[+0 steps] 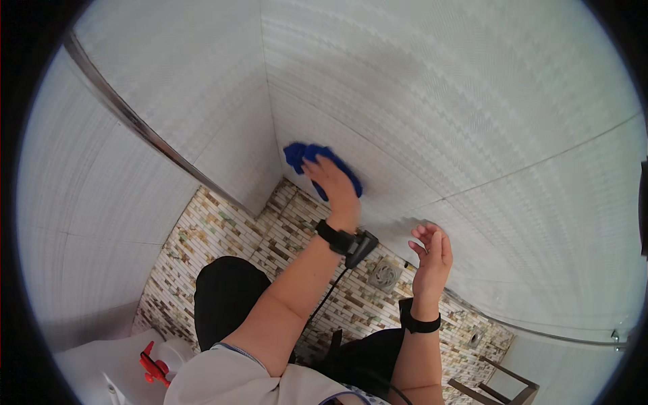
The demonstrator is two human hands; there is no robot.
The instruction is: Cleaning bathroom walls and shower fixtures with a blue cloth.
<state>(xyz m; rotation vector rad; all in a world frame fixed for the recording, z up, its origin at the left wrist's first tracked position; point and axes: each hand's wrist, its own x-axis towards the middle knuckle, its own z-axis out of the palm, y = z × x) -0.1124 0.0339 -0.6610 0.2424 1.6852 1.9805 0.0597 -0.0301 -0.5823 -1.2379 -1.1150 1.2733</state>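
My left hand [331, 183] presses a blue cloth [353, 178] flat against the white textured wall tile [395, 126], low down near the inner corner. The hand is slightly blurred, and part of the cloth is hidden under the fingers. My right hand [433, 253] is lifted near the same wall, with its fingers loosely curled and nothing in it. A black strap with a device [348, 242] is on my left wrist, with a cable running down from it. Another black strap [422, 323] circles my right wrist.
A square floor drain [385, 275] is set in the mosaic-tiled floor [228, 228]. A metal strip [147, 134] runs down the left wall. A spray bottle with a red trigger [154, 364] stands at lower left. At lower right is a stool-like frame [501, 387].
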